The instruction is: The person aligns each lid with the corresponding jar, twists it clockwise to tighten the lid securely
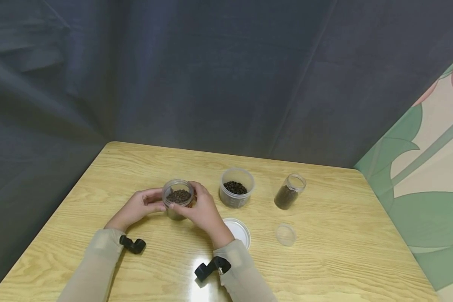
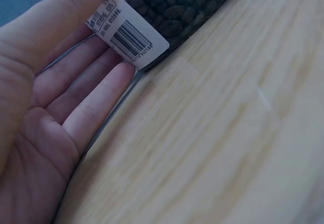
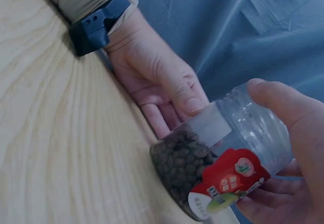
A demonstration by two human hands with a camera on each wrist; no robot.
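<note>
A clear screw-neck plastic jar, lidless and partly filled with dark coffee beans, stands upright on the table between both hands. My right hand grips it near the neck, thumb at the near side and fingers around the far side. A red label shows on the jar in the right wrist view. At its left side is my left hand, fingers fairly straight, fingertips right at the white barcode label and thumb held apart from them.
Right of the hands stands a translucent tub holding dark beans. A slimmer clear jar with dark contents is farther right. A white round lid lies partly behind the right forearm, and a small clear lid lies beside it on the wooden table.
</note>
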